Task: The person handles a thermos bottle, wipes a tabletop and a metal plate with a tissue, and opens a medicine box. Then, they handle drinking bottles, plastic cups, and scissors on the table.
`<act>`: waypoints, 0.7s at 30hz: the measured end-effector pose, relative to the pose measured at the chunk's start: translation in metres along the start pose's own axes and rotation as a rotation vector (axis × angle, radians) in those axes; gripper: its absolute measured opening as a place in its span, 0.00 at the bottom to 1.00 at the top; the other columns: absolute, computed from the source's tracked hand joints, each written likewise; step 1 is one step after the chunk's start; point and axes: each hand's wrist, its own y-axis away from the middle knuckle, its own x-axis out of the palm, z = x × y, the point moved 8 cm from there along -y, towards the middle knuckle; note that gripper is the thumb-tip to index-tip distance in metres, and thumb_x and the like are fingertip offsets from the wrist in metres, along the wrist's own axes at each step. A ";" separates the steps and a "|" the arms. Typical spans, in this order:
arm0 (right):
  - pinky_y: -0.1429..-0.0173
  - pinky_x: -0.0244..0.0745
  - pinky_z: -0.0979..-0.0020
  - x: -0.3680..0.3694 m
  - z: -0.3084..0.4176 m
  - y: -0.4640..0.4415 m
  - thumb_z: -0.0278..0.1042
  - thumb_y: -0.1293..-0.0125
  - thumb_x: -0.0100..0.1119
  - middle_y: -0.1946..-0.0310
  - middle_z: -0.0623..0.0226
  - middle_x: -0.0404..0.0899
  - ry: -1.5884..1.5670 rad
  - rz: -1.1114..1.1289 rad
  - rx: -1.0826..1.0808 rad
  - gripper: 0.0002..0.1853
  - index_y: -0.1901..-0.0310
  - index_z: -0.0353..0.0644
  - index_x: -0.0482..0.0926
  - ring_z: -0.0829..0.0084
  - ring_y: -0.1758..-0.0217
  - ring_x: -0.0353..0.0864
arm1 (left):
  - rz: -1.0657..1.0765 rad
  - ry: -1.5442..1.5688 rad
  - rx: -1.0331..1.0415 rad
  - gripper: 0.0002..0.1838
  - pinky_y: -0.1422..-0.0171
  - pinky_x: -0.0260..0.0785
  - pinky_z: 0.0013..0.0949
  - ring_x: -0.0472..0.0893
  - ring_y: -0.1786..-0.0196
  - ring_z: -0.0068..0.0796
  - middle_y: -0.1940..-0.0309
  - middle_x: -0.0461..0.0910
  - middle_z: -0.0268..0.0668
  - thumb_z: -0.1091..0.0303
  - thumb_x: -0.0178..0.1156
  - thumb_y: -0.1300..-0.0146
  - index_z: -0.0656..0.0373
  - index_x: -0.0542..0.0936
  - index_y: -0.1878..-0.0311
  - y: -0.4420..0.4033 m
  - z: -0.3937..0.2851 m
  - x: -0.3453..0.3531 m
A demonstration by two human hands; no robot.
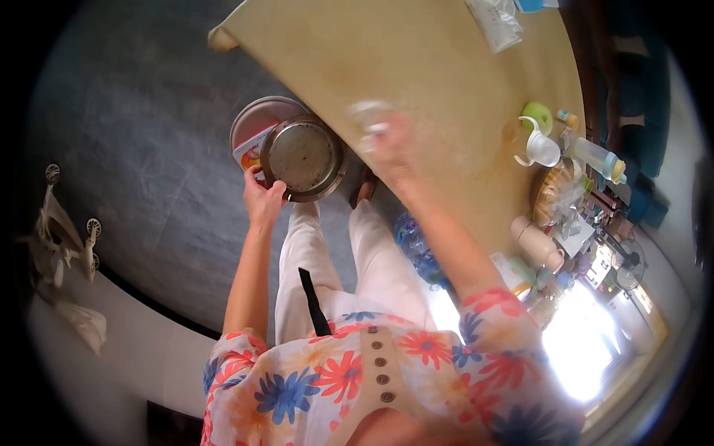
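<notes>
My left hand [265,197] is closed on the near-left rim of a round metal pan [301,156], its flat, speckled face turned up. The pan is beside the corner edge of the table [461,156]. Partly covered by the pan are a printed red, white and yellow packet or card [251,152] and a round pinkish bin or stool [260,119]. Over the table near that edge, my right hand [394,145] is smeared by motion. It grips a blurred whitish thing [370,115], perhaps a cloth or tissue; its kind cannot be made out.
Along the table's right side stand a white cup [543,149], a green round thing [537,117], a baby bottle [599,160], a wrapped basket [552,193] and a pinkish mug [535,241]. White packets [497,26] lie at the far end. A wheeled stroller-like frame [67,230] stands left.
</notes>
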 end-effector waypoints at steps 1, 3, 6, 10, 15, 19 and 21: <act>0.53 0.68 0.67 0.025 0.040 -0.002 0.26 0.47 0.53 0.64 0.63 0.72 0.015 0.125 -0.129 0.06 0.66 0.40 0.73 0.66 0.57 0.71 | 0.002 0.010 -0.005 0.26 0.77 0.73 0.27 0.76 0.75 0.25 0.70 0.74 0.38 0.75 0.56 0.57 0.64 0.65 0.49 0.000 -0.002 -0.001; 0.53 0.68 0.67 0.031 0.083 -0.019 0.24 0.48 0.52 0.64 0.64 0.73 -0.052 0.235 -0.262 0.07 0.66 0.42 0.74 0.67 0.58 0.71 | -0.001 0.030 -0.009 0.26 0.78 0.72 0.27 0.75 0.75 0.24 0.71 0.73 0.37 0.75 0.56 0.56 0.63 0.65 0.49 -0.001 -0.008 -0.004; 0.54 0.70 0.70 -0.014 0.051 -0.079 0.23 0.48 0.51 0.66 0.66 0.75 -0.334 0.097 -0.029 0.10 0.63 0.41 0.76 0.71 0.60 0.73 | -0.012 0.083 -0.010 0.26 0.79 0.71 0.26 0.74 0.76 0.23 0.72 0.72 0.36 0.76 0.56 0.56 0.62 0.65 0.49 -0.004 -0.014 -0.008; 0.65 0.72 0.68 -0.122 -0.068 -0.182 0.22 0.49 0.52 0.76 0.60 0.78 0.044 -0.401 0.087 0.06 0.70 0.35 0.78 0.71 0.72 0.76 | -0.022 0.171 -0.024 0.25 0.80 0.70 0.26 0.74 0.75 0.22 0.72 0.70 0.35 0.77 0.55 0.55 0.62 0.65 0.49 -0.012 -0.013 -0.014; 0.71 0.60 0.61 -0.031 0.001 -0.224 0.45 0.40 0.45 0.76 0.65 0.71 0.131 -0.256 -0.271 0.15 0.74 0.41 0.70 0.63 0.72 0.69 | -0.032 0.265 -0.004 0.25 0.81 0.69 0.25 0.75 0.74 0.23 0.70 0.70 0.36 0.77 0.55 0.54 0.63 0.64 0.49 -0.022 -0.016 -0.023; 0.61 0.71 0.68 0.067 0.131 -0.137 0.26 0.48 0.52 0.69 0.60 0.76 -0.043 0.208 -0.634 0.08 0.65 0.37 0.75 0.61 0.66 0.75 | -0.031 0.270 -0.006 0.25 0.81 0.69 0.26 0.75 0.75 0.24 0.68 0.70 0.37 0.77 0.55 0.53 0.64 0.64 0.48 -0.030 -0.020 -0.032; 0.60 0.71 0.70 0.042 0.112 -0.164 0.24 0.48 0.52 0.68 0.60 0.77 -0.100 0.116 -0.561 0.08 0.64 0.37 0.75 0.65 0.64 0.76 | -0.040 0.279 0.002 0.25 0.81 0.69 0.25 0.75 0.75 0.24 0.67 0.71 0.38 0.77 0.55 0.53 0.64 0.64 0.48 -0.036 -0.021 -0.039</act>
